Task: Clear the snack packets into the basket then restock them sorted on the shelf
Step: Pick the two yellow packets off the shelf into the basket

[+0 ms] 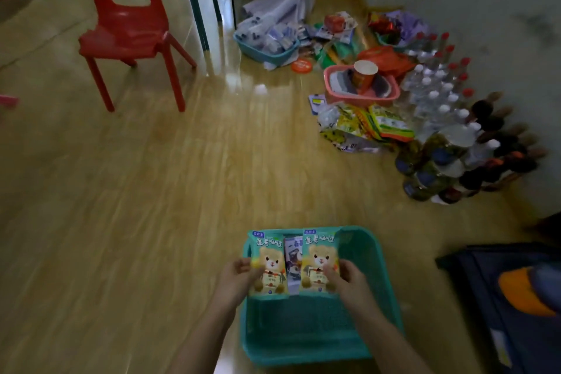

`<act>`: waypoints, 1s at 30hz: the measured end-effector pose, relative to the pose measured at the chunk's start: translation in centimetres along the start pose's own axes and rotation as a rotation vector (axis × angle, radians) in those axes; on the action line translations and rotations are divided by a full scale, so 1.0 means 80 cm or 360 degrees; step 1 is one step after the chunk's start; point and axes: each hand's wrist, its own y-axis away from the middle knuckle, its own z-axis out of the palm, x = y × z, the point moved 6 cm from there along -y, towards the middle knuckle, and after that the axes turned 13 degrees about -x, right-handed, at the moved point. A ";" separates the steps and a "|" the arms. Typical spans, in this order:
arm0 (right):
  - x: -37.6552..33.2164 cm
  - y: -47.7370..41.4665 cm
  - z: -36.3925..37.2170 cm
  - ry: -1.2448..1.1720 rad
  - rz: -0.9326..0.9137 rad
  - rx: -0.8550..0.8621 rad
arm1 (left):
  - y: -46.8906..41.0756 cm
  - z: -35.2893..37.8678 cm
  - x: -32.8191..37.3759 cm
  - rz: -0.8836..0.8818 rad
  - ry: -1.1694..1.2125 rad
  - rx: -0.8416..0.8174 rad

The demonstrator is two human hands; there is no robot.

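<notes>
Two matching bear-print packets are in hand, one per hand. The left hand (239, 275) is closed on the left bear packet (268, 266), fingers on its left edge at about mid-height. The right hand (346, 278) is closed on the right bear packet (318, 264), thumb across the lower front. Both packets stand upright, print toward the camera, side by side over the far half of the teal basket (373, 258). A darker packet (293, 264) shows in the gap between them; whether it is held or rests in the basket cannot be determined.

The basket sits on the wooden floor (151, 206) directly below the hands. Its near half shows bare mesh bottom — apart from the packets at the hands, no stock is visible in it.

From the basket, outward:
- At 1 o'clock, a loose pile of yellow and green snack packets (367, 127) lies on the floor, just beside a cluster of bottles (440, 118).
- Beyond the pile, a pink basket (361, 86) holds a paper cup (365, 73).
- At 12 o'clock, well apart, a second teal basket (267, 45) holds pale packets.
- At 11 o'clock, a red chair (127, 27).

Progress assessment: the clearing stage appears to be at an early point. Most floor stock is not yet collected. No shelf is in view, so the sorted restocking step — the second half of the task — is judged not yet begun.
</notes>
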 end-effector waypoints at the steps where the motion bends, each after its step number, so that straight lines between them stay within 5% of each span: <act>1: 0.022 -0.032 -0.002 0.0033 -0.0014 0.0012 | -0.031 -0.001 -0.015 0.0028 -0.0028 -0.0006; 9: 0.121 -0.189 -0.008 0.0351 -0.0180 0.0156 | -0.180 -0.022 -0.103 0.0197 -0.0265 0.0108; 14: 0.123 -0.187 -0.015 0.0834 -0.0319 0.0390 | -0.184 -0.022 -0.099 0.0226 -0.0923 0.0348; 20: 0.110 -0.182 -0.017 0.1309 -0.0127 0.0403 | -0.171 -0.016 -0.073 0.0018 -0.1555 0.0403; 30: -0.116 0.019 -0.079 0.1288 -0.0273 0.0355 | 0.014 0.042 0.135 0.0396 -0.1864 0.0268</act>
